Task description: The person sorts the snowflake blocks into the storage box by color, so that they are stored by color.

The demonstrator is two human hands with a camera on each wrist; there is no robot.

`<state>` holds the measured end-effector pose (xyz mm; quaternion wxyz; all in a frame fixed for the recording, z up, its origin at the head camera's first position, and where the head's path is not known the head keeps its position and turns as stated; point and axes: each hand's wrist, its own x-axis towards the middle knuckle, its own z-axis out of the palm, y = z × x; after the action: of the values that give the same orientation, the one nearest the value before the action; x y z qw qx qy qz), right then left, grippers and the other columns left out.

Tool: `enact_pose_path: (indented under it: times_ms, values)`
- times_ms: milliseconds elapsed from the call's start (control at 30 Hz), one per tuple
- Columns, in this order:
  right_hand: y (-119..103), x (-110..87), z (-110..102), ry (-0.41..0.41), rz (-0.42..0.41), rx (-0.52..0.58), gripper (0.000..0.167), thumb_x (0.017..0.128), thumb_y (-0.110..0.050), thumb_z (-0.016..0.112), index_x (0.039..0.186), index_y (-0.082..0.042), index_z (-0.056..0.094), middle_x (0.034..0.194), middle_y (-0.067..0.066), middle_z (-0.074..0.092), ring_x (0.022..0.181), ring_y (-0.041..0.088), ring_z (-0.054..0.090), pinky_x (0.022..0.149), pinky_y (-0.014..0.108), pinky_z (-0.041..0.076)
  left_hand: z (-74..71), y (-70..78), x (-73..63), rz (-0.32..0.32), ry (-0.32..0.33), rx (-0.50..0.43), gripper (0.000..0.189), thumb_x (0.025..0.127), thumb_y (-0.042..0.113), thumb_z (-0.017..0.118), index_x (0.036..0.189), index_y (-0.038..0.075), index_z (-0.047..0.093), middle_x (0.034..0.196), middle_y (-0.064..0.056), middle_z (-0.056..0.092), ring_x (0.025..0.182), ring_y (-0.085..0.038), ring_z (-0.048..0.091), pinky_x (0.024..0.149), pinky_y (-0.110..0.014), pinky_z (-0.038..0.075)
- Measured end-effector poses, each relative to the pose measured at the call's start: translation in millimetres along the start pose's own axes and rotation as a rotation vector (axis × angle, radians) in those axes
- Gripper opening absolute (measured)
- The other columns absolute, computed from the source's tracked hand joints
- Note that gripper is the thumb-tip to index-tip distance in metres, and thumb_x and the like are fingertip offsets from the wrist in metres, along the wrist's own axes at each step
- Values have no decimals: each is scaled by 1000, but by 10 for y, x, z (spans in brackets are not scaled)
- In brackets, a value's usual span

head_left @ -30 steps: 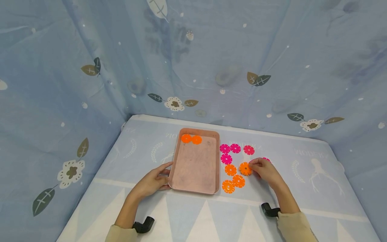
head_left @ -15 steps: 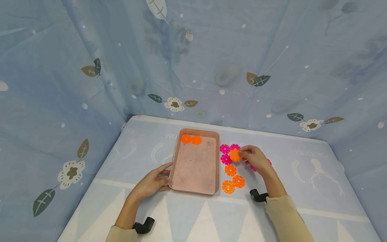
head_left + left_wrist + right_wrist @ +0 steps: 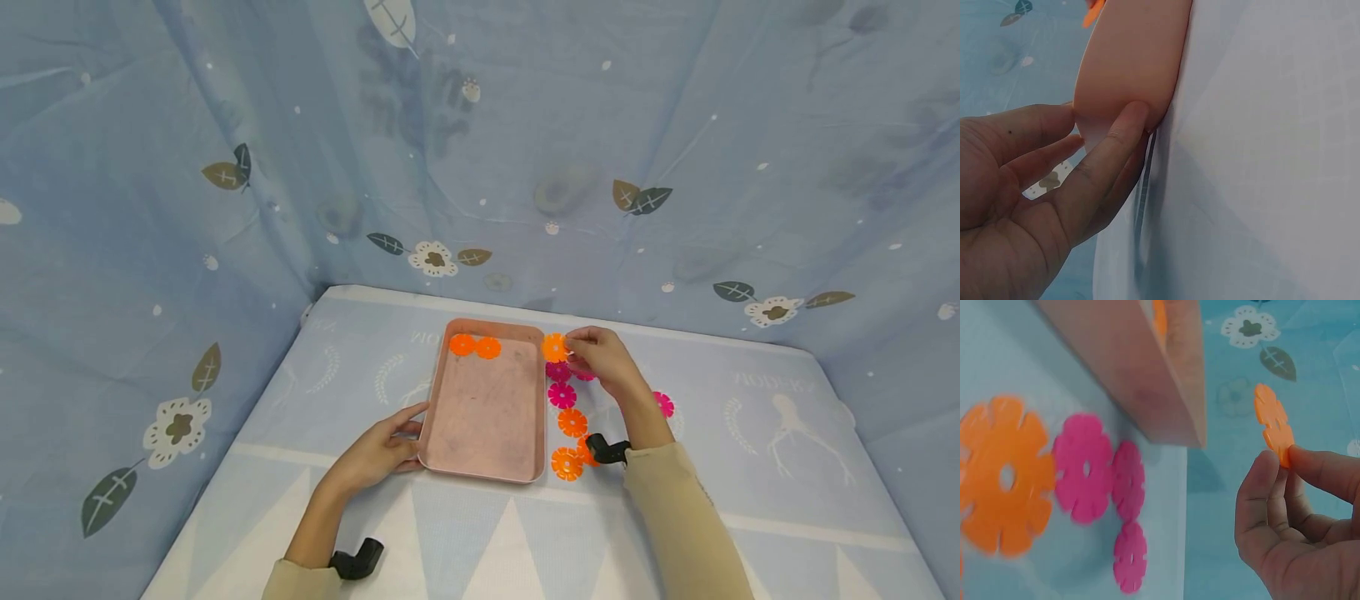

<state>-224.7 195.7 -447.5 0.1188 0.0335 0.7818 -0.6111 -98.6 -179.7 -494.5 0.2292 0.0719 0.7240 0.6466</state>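
Note:
My right hand (image 3: 606,360) pinches an orange notched flower-shaped disc (image 3: 554,347) between thumb and fingertips. It holds this disc beside the far right corner of a shallow pink tray (image 3: 480,425). In the right wrist view the disc (image 3: 1272,419) is tilted and raised beyond the tray's wall. At the tray's near left corner, my left hand (image 3: 381,454) rests its extended fingers against the outer wall. Close up in the left wrist view, one fingertip (image 3: 1132,115) presses the corner of the tray. Two orange discs (image 3: 475,346) lie side by side inside the tray at its far left.
Right of the tray lie several pink discs (image 3: 562,395) and several orange discs (image 3: 567,464), some partly hidden by the right arm. A lone pink disc (image 3: 663,404) is farther right. A patterned cloth covers the table (image 3: 780,467), and a blue curtain (image 3: 480,150) hangs behind it.
My right hand has carried the orange disc left and away from me, from the loose discs to beside the tray's far right corner. The left hand and tray stay put.

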Motion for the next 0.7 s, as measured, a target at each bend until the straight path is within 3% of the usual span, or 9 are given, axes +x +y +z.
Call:
enact_pose_path:
  times_ms: [200, 367, 567, 700]
  values:
    - [-87, 128, 210, 3, 7, 133, 33, 102, -11, 58, 123, 13, 54, 107, 17, 58, 97, 37, 62, 93, 43, 54, -5, 0, -6, 1, 0, 1, 63, 98, -5, 52, 157, 6, 32, 140, -31, 45, 114, -38, 61, 87, -38, 57]
    - [-81, 235, 387, 54, 46, 262, 32, 101, -10, 60, 123, 13, 56, 105, 17, 60, 88, 31, 68, 85, 39, 58, -4, 0, -1, 0, 1, 9, 63, 99, -5, 53, 157, 8, 32, 140, -30, 45, 115, -38, 61, 88, -39, 57]
    - [-47, 314, 554, 148, 49, 290, 25, 98, -5, 62, 116, 12, 61, 101, 19, 63, 73, 23, 71, 84, 42, 57, 0, 4, 5, 0, 0, 6, 63, 99, -5, 54, 157, 9, 33, 140, -30, 45, 115, -37, 61, 88, -40, 57]
    - [-38, 338, 656, 211, 31, 205, 22, 95, -3, 64, 111, 12, 64, 99, 22, 66, 68, 21, 71, 79, 42, 59, -4, 1, -4, -3, -1, 0, 63, 98, -5, 54, 156, 8, 33, 140, -30, 45, 114, -37, 61, 88, -41, 57]
